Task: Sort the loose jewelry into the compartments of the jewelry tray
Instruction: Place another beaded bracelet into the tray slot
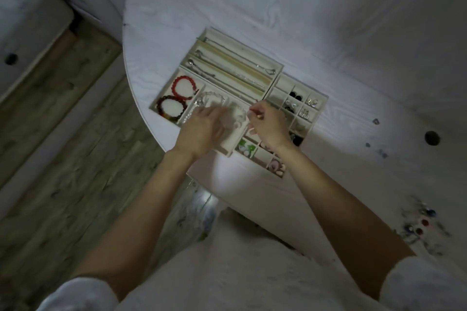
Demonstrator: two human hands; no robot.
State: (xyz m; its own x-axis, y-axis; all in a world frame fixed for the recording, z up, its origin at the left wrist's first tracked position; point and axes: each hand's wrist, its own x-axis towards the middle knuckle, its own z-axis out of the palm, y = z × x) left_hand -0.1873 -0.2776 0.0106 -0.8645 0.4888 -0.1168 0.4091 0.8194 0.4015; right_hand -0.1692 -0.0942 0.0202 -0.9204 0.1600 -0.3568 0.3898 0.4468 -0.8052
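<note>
Cream felt-lined jewelry tray [274, 68] sits on the white wood-grain table [328, 20]. Our left hand [202, 126], blurred, reaches over a pale beaded bracelet [214, 98] in a middle compartment; grip unclear. Right hand [267, 124] pinches something small. Red beaded bracelet [185, 86] lies in the left compartment.

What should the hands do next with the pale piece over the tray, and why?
Probably lower the pale bracelet into the compartment beneath it. Both the left hand and the right hand are at it above the jewelry tray, beside the red bracelets. Blur hides the exact hold.
</note>
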